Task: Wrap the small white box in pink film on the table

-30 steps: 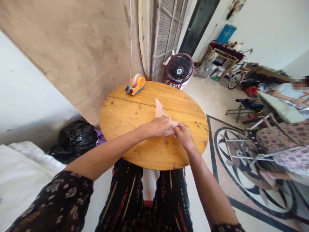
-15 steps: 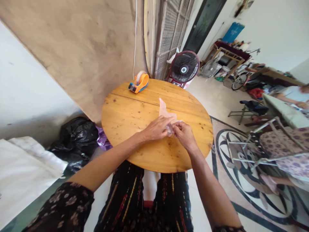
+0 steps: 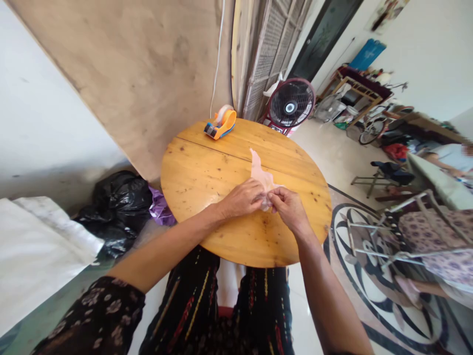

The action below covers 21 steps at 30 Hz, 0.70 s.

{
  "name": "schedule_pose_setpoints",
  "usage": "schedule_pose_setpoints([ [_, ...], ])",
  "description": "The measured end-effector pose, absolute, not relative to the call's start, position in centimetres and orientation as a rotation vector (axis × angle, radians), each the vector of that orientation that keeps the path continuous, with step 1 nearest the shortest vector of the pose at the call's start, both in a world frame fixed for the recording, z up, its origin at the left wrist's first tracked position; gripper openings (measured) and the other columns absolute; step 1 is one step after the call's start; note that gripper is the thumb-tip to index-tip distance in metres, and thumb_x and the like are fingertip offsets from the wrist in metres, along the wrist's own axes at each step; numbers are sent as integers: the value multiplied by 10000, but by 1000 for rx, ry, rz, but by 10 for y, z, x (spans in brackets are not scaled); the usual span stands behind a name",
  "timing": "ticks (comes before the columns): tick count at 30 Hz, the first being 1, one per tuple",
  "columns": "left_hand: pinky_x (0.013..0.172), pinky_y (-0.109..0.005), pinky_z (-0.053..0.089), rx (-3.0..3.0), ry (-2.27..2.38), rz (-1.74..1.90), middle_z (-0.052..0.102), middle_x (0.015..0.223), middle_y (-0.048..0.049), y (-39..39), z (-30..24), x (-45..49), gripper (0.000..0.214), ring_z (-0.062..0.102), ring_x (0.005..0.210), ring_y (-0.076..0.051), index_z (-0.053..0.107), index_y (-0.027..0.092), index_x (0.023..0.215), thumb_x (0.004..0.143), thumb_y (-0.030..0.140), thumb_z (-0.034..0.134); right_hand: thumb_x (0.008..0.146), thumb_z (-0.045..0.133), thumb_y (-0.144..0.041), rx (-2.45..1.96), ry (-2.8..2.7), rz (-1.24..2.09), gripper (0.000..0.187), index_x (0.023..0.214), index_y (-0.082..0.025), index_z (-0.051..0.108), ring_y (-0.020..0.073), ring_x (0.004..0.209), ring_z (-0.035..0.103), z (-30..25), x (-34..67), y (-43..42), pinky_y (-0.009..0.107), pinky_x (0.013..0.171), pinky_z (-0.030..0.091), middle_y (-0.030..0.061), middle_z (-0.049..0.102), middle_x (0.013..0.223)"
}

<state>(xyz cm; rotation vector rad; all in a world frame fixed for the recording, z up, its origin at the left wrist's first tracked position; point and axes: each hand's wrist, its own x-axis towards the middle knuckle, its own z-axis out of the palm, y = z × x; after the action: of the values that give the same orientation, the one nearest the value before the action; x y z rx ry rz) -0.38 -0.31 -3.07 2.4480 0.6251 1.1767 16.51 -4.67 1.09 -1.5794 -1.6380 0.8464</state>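
Note:
A thin, pale pink sheet, either tissue-like paper or fabric, lies bunched over the right half of the round wooden table. Its far corner points away from me, and its near edge is crumpled between my hands. My left hand is closed on the crumpled part from the left, fingers bent together. From the right, my right hand pinches the same edge between thumb and forefinger. The fingertips of both hands almost meet. What lies inside the crumpled part, if anything, is hidden.
An orange tape dispenser stands at the table's far left edge. A fan is just behind the table. Black bags and a purple bag lie at left. At right, a person sits by another table, near a metal-framed chair.
My left hand's fingers, earlier stretched over the pink sheet, have curled in and drawn back slightly. More of the sheet shows. The whole view has shifted a little.

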Motion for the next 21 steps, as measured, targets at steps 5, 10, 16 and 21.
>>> schedule_pose_setpoints([
  [5, 850, -307, 473, 2460, 571, 1235, 676, 852, -49, -2, -30, -4, 133, 579, 882, -175, 641, 162, 815, 844, 118, 519, 791, 549, -335, -1577, -1662, 860, 200, 731, -154, 607, 106, 481, 511, 12, 164, -45, 246, 500, 402, -10, 574, 591],
  [10, 850, -316, 470, 2478, 561, 1198, 664, 848, -56, -2, -30, -5, 141, 578, 891, -181, 644, 158, 844, 834, 111, 512, 805, 484, -293, -1563, -1692, 988, 222, 772, -139, 641, 109, 547, 561, 20, 166, -47, 237, 522, 413, 33, 645, 694],
  [16, 813, -307, 473, 2392, 632, 1174, 599, 901, -59, -2, -31, -7, 127, 556, 904, -186, 566, 161, 887, 773, 110, 544, 782, 542, -309, -1543, -1784, 1082, 246, 919, -147, 667, 117, 606, 563, 19, 173, -46, 226, 548, 418, 13, 638, 695],
  [21, 781, -313, 470, 2334, 628, 1219, 570, 901, -57, -5, -28, -8, 181, 547, 859, -184, 534, 165, 933, 753, 144, 540, 772, 560, -292, -1668, -1958, 801, 203, 893, -178, 677, 117, 568, 517, 16, 171, -37, 233, 550, 369, -11, 599, 627],
])
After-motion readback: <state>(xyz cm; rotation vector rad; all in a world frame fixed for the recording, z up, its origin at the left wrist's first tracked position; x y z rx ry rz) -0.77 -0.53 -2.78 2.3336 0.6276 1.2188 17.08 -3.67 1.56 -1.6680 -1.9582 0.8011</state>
